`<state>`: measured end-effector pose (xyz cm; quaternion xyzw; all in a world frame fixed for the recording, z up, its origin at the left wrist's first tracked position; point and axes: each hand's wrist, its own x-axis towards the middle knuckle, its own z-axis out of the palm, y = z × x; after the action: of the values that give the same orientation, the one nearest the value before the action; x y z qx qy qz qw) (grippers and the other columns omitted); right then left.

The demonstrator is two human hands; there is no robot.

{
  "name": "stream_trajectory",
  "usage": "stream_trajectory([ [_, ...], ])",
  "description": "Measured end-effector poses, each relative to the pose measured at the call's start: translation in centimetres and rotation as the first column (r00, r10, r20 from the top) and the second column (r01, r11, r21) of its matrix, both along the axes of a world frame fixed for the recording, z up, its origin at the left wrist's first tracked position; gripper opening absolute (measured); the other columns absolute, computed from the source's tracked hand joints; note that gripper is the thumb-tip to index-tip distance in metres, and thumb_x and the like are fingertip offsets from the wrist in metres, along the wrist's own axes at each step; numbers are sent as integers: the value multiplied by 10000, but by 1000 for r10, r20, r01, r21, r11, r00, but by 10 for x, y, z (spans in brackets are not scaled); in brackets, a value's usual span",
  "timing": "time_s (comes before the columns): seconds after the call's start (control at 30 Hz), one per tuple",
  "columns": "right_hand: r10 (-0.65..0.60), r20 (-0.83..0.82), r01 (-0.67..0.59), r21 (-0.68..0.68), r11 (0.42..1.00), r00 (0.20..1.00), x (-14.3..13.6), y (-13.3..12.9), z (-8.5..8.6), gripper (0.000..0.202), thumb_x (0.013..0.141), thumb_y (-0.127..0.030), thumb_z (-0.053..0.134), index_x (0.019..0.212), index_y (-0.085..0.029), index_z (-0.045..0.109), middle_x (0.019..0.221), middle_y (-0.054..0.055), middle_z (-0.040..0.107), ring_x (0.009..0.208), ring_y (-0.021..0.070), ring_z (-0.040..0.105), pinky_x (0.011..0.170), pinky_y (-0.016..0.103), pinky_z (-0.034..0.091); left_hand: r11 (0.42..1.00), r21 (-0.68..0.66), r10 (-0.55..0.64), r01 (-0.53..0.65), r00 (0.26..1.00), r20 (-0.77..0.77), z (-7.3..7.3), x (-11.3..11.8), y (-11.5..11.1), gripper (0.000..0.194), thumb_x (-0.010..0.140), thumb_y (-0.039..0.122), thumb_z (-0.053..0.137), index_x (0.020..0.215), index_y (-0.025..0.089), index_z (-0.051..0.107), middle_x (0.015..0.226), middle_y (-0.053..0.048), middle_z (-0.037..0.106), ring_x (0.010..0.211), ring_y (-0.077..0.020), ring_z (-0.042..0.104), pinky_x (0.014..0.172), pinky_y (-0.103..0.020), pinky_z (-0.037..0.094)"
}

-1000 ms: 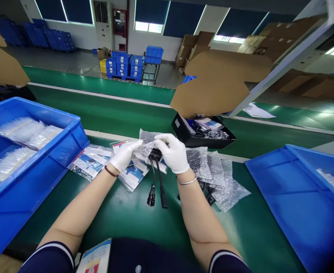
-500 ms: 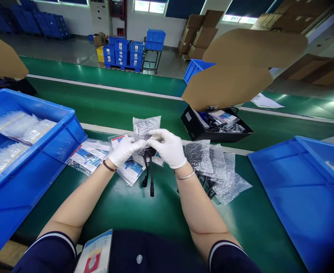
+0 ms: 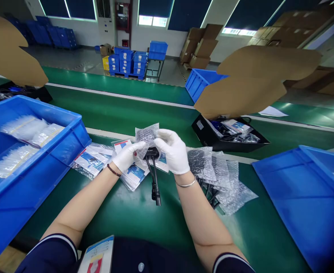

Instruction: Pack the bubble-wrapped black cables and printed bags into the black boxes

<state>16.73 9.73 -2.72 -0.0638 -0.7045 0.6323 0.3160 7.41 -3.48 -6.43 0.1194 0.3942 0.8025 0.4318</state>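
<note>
The green, smooth table runs wide from left to right, and behind it a second green belt with a pale edge strip crosses the room. Above the middle of the table, the left hand in a white glove and the right hand in a white glove meet around a small black adapter with two black cables; the grip of each hand is pressed together, pinching the clear bubble-wrap bag that sits over the top of the adapter. The two cables hang down from the adapter toward the table, their plugs close to the surface. Under the hands, on the table, lie flat plastic-wrapped leaflets with blue and white print. To the left of the hands stands a large blue plastic crate with clear plastic packets inside. To the right of the hands lies a loose pile of bubble-wrap bags, and further right a second blue plastic crate. Behind the pile, on the far belt, an open black box holds leaflets and cables. Far behind the table, the grey floor carries stacked blue crates and brown cardboard boxes, below dark windows in a white wall.
</note>
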Motion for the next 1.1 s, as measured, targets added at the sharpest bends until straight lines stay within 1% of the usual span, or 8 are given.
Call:
stream_trajectory([
  [0.1, 97, -43, -102, -136, 985, 994, 1, 2, 2, 395, 848, -421, 672, 1155, -188, 584, 1246, 96, 562, 1147, 223, 550, 1005, 376, 461, 998, 21, 50, -52, 993, 111, 9, 0, -1, 328, 632, 319, 801, 908, 156, 735, 1009, -55, 698, 953, -205, 640, 928, -324, 494],
  [0.2, 221, 45, -222, 22, 975, 974, 4, 4, 6, 426, 780, -359, 747, 1150, -199, 609, 1359, 93, 474, 1217, 247, 496, 1034, 378, 435, 993, -21, 116, -116, 993, -4, 17, 0, -6, 366, 661, 358, 792, 944, 135, 727, 1018, -68, 695, 951, -207, 637, 910, -320, 495],
  [0.3, 155, 100, -169, 153, 974, 983, 6, 5, 6, 274, 767, -322, 740, 994, -183, 674, 1334, 79, 489, 1112, 237, 564, 925, 337, 505, 976, -107, 159, -190, 955, -251, 23, 2, -12, 395, 674, 391, 795, 934, 102, 724, 992, -81, 698, 918, -210, 634, 870, -308, 493],
  [0.4, 75, 77, -82, 98, 992, 994, 6, 7, 4, 218, 759, -350, 735, 849, -160, 680, 1196, 80, 577, 975, 219, 610, 828, 320, 534, 968, -173, 94, -180, 905, -415, 23, 2, -15, 402, 698, 423, 775, 926, 97, 721, 957, -72, 700, 871, -203, 627, 813, -290, 486],
  [0.57, 20, 72, -28, 113, 993, 997, 7, 8, 4, 192, 696, -314, 767, 754, -156, 674, 1100, 78, 608, 944, 220, 606, 789, 299, 523, 964, -215, 4, -156, 818, -576, 20, -1, -18, 428, 733, 474, 728, 909, 86, 701, 947, -70, 691, 852, -191, 607, 772, -268, 465],
  [0.83, 12, 94, -24, 121, 992, 995, 9, 7, 5, 211, 670, -332, 771, 728, -163, 659, 1087, 76, 604, 905, 220, 606, 769, 311, 521, 955, -251, -32, -159, 785, -619, 20, -3, -19, 446, 724, 488, 714, 914, 85, 695, 935, -76, 686, 861, -208, 611, 788, -288, 465],
  [1.0, 20, 87, -25, 57, 998, 996, 5, 7, 2, 271, 690, -359, 781, 821, -160, 651, 1109, 86, 601, 958, 233, 609, 835, 340, 527, 971, -233, -78, -63, 831, -550, 19, -4, -19, 430, 746, 458, 715, 987, 103, 711, 1027, -82, 682, 963, -220, 612, 884, -301, 460],
  [1.1, 16, 116, -36, 172, 984, 993, 3, 7, 5, 344, 704, -378, 774, 955, -174, 656, 1191, 93, 565, 1035, 244, 589, 898, 365, 514, 985, -171, -49, -34, 885, -462, 15, -7, -16, 436, 729, 427, 743, 999, 86, 704, 1037, -102, 676, 942, -217, 620, 901, -325, 465],
])
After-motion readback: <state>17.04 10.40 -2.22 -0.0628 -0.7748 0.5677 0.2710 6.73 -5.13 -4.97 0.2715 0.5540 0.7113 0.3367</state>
